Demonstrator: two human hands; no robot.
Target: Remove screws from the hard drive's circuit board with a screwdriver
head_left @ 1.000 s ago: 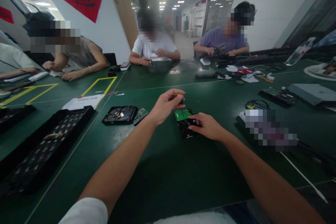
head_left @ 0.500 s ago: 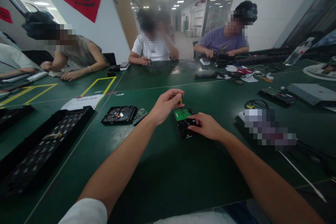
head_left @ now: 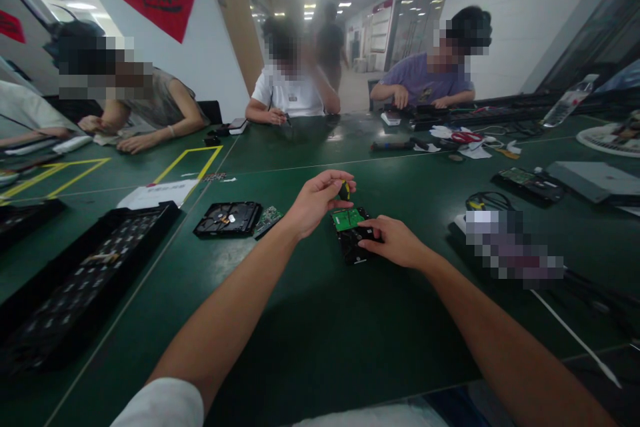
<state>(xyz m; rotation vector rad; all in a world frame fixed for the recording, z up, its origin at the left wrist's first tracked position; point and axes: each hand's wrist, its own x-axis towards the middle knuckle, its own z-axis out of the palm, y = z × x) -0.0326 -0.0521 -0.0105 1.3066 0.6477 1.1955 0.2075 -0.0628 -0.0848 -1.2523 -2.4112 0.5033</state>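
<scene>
A hard drive [head_left: 352, 250] lies on the green table with its green circuit board facing up. Over its far end, my left hand [head_left: 320, 201] pinches the yellow and black handle of a screwdriver [head_left: 344, 191]; the handle stands upright and the shaft is hard to see. From the right, my right hand [head_left: 397, 240] grips the drive's side, fingers lying over its top. To the left sits another hard drive [head_left: 227, 219], dark and opened-looking, with a small loose circuit board [head_left: 269, 219] beside it.
A long black tray [head_left: 95, 270] stands at the left, a paper sheet [head_left: 157, 194] behind it. On the right are another drive [head_left: 527, 185], a grey box [head_left: 595, 179], cables and a partly blurred object [head_left: 510, 247]. Several people sit across the table; a bottle [head_left: 570, 101] stands far right.
The screwdriver handle has turned between my left fingers, which have shifted slightly. My right hand and the drive stay in place. In the background, a standing person shows more clearly.
</scene>
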